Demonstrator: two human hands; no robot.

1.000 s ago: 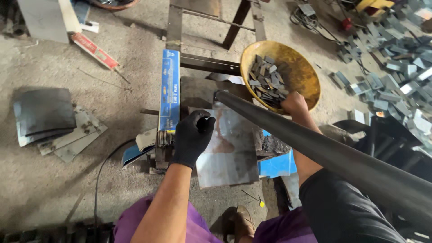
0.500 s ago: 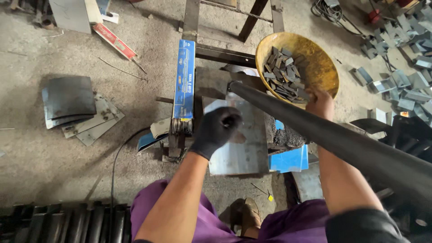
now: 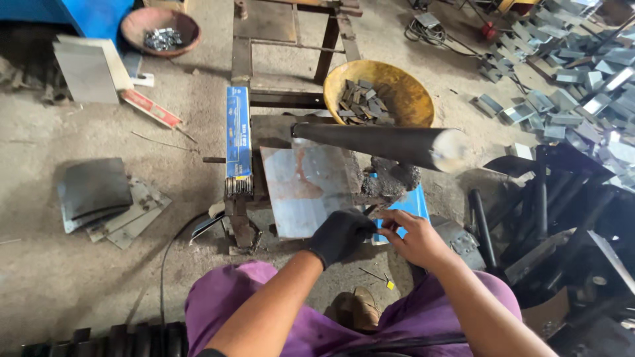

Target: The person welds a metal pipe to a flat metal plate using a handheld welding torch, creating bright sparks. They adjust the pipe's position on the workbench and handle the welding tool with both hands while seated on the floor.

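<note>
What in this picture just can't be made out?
Head view only:
- What the gloved left hand and bare right hand pinch between them: too small, covered by fingers.
- Near end of the black tube: blurred.
- Small metal pieces in the yellow bowl: too small to tell their shape.
- Black metal parts at right: dark, cut off by the edge.

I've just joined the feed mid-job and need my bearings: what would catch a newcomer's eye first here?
The long dark pipe lies across the middle, just in front of the yellow bowl of small metal pieces. Nearer the camera, the gloved left hand and bare right hand meet at the near edge of a rusty steel plate. A heap of grey metal brackets covers the floor at upper right.
</note>
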